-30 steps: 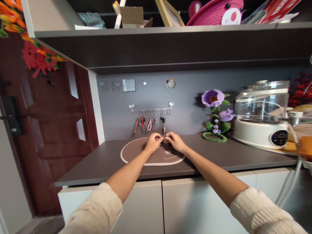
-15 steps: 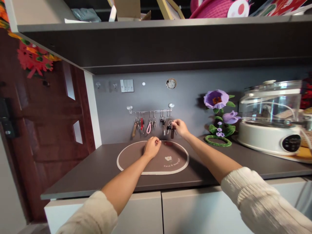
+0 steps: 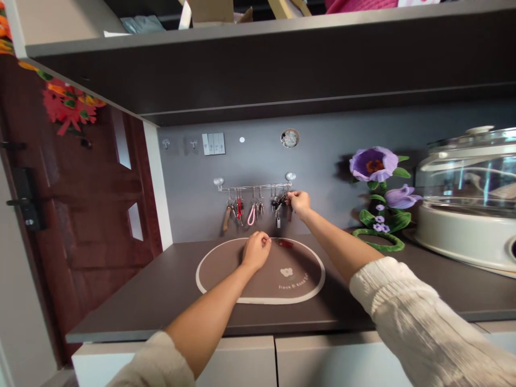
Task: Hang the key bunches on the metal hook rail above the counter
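Observation:
My right hand pinches a bunch of keys at the right end of the hook rail on the wall. Whether its ring is on a hook cannot be made out. Several other key bunches hang along the rail, one with a brown fob, one with a red cord and one with a pink loop strap. Low over the oval brown mat, my left hand is curled closed; what its fingers hold, if anything, is hidden. A small red item lies on the mat's far edge.
Purple artificial flowers in a green ring base and a white appliance with a clear top stand to the right. An overhanging shelf crosses above. At left is a dark red door.
My right hand has raised the keys closer to the rail's right end. My left hand stays curled over the mat. The view has shifted slightly.

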A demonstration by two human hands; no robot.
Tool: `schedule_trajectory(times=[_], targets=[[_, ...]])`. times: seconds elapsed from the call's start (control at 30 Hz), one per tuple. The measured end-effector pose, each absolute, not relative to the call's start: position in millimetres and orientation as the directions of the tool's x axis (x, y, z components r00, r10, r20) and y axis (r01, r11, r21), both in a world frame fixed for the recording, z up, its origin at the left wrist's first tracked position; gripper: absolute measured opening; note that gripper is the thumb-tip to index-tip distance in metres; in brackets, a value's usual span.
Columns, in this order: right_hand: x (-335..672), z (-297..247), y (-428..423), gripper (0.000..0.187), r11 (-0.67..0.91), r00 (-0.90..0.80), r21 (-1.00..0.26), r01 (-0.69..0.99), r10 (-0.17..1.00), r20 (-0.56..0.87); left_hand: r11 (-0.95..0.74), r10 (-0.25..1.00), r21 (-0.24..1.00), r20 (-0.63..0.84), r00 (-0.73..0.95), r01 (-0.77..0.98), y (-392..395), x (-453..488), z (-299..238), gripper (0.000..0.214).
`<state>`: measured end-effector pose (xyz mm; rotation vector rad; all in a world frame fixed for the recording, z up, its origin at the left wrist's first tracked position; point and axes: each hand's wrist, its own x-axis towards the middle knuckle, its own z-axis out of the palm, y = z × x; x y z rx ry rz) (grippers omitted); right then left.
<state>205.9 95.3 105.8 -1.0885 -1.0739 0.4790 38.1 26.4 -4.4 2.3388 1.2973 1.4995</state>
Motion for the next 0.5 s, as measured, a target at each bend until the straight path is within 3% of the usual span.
schedule_trajectory(times=[0.2, 0.5], targets=[[208, 100, 105, 0.015, 0.405, 0.483, -0.908, 0.106, 0.778, 0.403, -0.643, 0.680, 0.476, 0.714, 0.163, 0.600, 27, 38, -5, 0.013], [213, 86, 100, 0.011, 0.413, 0.443, -0.896, 0.161, 0.781, 0.440, -0.618, 0.705, 0.495, 0.693, 0.151, 0.610, 28, 37, -4, 0.011]])
